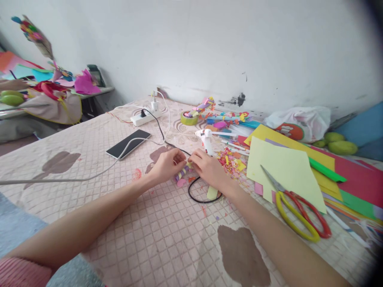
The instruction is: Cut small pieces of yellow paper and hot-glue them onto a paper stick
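Observation:
My left hand and my right hand meet over the middle of the table, fingers curled and fingertips pinched close together. A tiny pale yellow bit shows between them, too small to make out. Just below the fingers lies a purple-and-yellow striped paper roll, partly covered by my hands. Beside it is a pink paper piece. A black cord loops under my right hand, near a pale green paper piece. Behind my right hand stands a white hot glue gun.
Scissors lie on pale yellow paper at the right. Paper scraps are heaped beyond my right hand. A phone, white cable and power strip sit at the left back. Another person's hand shows far left.

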{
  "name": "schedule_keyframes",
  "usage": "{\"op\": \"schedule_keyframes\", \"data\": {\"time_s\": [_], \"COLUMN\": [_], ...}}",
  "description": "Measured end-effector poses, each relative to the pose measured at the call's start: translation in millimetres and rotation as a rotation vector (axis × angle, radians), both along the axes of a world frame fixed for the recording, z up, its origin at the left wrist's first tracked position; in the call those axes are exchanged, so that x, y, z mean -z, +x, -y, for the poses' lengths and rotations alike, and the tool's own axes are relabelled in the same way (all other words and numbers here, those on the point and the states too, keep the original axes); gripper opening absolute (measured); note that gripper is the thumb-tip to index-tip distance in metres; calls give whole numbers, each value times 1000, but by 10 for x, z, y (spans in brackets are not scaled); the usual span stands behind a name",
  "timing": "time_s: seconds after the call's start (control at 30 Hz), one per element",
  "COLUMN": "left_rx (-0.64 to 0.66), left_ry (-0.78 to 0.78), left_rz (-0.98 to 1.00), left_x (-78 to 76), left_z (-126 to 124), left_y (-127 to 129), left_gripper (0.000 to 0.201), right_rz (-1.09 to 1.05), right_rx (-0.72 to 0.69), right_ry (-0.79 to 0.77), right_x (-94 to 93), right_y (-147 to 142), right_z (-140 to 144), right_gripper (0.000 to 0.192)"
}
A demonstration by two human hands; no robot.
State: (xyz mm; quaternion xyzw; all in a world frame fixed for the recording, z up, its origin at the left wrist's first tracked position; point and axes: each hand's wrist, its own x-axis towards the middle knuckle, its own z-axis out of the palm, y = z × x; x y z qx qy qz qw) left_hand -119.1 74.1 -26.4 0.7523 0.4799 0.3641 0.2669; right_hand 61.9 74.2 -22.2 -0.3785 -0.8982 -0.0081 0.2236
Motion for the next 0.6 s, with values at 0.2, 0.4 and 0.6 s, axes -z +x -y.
{"op": "schedule_keyframes", "data": {"time_s": [0.2, 0.4, 0.6], "left_rx": [7, 9, -17], "left_ry": [-1, -21, 1], "left_rz": [12, 20, 26], "left_x": [3, 12, 26], "left_z": [-3, -8, -79], "left_y": [3, 1, -52], "left_gripper": [8, 9, 10], "right_rz": [23, 46, 45], "right_rx": [-10, -4, -3], "right_ry": [16, 23, 30], "right_x": [0, -4, 12], "right_y": [-2, 3, 25], "right_z": [5, 10, 11], "right_gripper": [16, 14, 13]}}
